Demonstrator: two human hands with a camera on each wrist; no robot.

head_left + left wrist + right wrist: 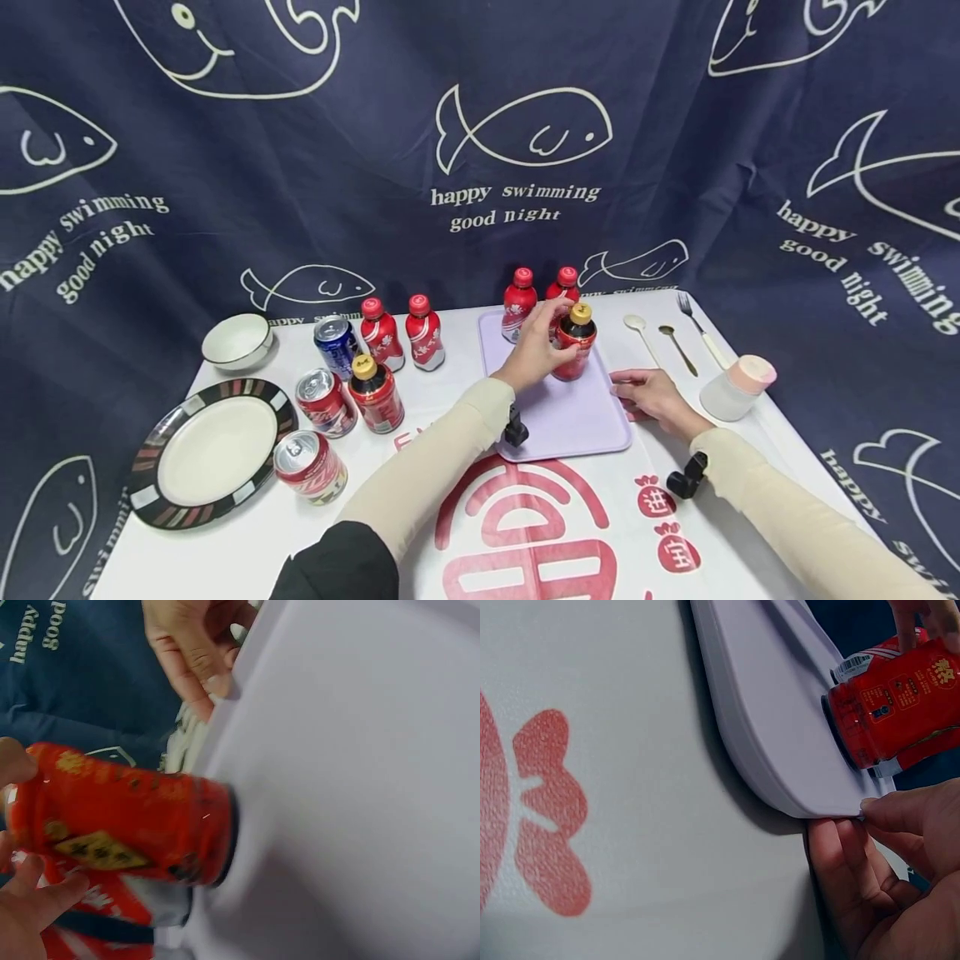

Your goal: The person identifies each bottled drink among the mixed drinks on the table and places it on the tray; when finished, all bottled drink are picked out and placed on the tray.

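Note:
My left hand (534,352) holds a dark bottle with a gold cap and red label (574,360) by its upper part, thumb on one side and fingers on the other. The bottle is upright over the lilac tray (566,429), its base at or very near the surface. Behind it on the tray are two red-capped bottles, one of them a red bottle (519,300) in plain sight and the other partly covered by my left hand. At the tray's right edge, my right hand (654,398) pinches the rim between thumb and fingers, as the right wrist view shows.
Left of the tray stand two more red-capped bottles (425,333), another gold-capped bottle (377,402), a blue can (337,343) and two red cans (311,467). Farther left are a bowl (237,342) and a dark-rimmed plate (217,450). Spoons, a fork (701,325) and a pink-topped cup (735,390) lie right.

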